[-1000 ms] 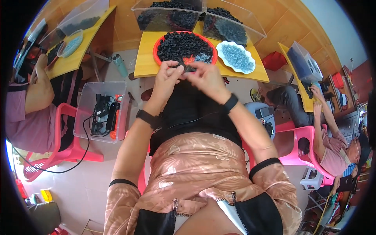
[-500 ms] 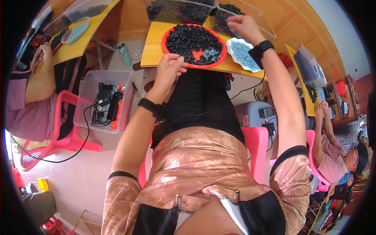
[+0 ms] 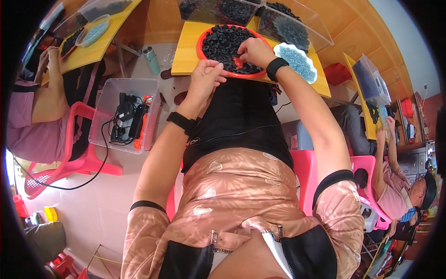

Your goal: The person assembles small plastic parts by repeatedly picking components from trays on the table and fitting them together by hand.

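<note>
On the yellow table a round red tray point(image 3: 200, 50) holds a heap of small black parts point(image 3: 222, 43). My right hand point(image 3: 256, 52) reaches into the tray's right side, fingers bent together and pointing down; what they pinch, if anything, is hidden. Just left of its fingertips lies a small red piece point(image 3: 238, 63). At the tray's near left rim is my left hand point(image 3: 207, 78), thumb and forefinger brought together; anything between them is too small to make out. A white scalloped dish point(image 3: 313, 79) of small pale-blue clear pieces point(image 3: 297, 61) stands right of the tray.
Behind the tray stand clear bins point(image 3: 218, 17) of black parts. On the floor at left are a clear box point(image 3: 100, 107) with cables and a green bottle point(image 3: 150, 60). A person point(image 3: 37, 125) sits left, another point(image 3: 395, 181) right, each at a yellow table.
My right hand has come down and left from the clear bin behind the dish into the red tray. My left hand stays by the near rim. The whole view has shifted slightly.
</note>
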`<action>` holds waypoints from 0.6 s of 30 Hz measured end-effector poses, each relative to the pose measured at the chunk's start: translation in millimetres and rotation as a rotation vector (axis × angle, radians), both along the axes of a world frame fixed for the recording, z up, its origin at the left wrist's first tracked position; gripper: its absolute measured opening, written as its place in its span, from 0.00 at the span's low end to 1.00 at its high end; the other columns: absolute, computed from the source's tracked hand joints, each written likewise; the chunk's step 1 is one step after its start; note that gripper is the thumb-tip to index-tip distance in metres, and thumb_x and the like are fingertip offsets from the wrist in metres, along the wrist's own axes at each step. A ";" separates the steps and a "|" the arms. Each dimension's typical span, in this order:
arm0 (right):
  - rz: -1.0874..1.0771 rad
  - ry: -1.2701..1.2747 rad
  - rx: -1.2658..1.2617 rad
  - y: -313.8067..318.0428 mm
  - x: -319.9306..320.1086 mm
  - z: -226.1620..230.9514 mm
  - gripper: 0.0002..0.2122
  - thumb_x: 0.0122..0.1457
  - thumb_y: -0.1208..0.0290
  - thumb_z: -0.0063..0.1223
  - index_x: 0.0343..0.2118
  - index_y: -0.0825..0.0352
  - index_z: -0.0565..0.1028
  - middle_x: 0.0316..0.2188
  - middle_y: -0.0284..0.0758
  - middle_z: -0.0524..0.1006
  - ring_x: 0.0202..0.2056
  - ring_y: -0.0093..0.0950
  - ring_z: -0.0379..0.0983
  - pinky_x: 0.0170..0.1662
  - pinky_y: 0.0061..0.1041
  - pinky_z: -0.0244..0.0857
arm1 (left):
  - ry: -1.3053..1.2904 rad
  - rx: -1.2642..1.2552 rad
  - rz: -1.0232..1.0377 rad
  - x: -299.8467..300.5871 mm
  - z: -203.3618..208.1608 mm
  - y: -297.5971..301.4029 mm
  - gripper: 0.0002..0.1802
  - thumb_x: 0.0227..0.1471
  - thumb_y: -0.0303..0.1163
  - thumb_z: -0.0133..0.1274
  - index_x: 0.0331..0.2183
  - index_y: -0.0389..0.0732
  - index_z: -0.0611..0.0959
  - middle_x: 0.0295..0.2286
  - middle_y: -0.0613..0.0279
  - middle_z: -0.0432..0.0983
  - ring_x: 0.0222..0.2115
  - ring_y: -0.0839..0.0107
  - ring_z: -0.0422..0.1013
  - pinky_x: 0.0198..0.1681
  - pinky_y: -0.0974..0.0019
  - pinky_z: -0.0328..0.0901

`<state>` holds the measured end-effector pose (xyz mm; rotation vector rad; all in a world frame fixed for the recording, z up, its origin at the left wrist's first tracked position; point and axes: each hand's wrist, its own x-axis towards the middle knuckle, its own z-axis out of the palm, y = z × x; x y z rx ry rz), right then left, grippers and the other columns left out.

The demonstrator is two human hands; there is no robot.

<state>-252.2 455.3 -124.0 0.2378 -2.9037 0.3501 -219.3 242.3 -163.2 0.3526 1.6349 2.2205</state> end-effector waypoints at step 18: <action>0.013 -0.139 -0.090 -1.4 5.7 9.6 0.08 0.41 0.68 0.60 0.24 0.65 0.79 0.23 0.39 0.77 0.29 0.34 0.75 0.35 0.30 0.67 | -0.003 -0.012 0.004 -0.8 0.5 -0.7 0.13 0.52 0.35 0.50 0.37 0.39 0.70 0.28 0.62 0.76 0.24 0.80 0.70 0.26 0.79 0.62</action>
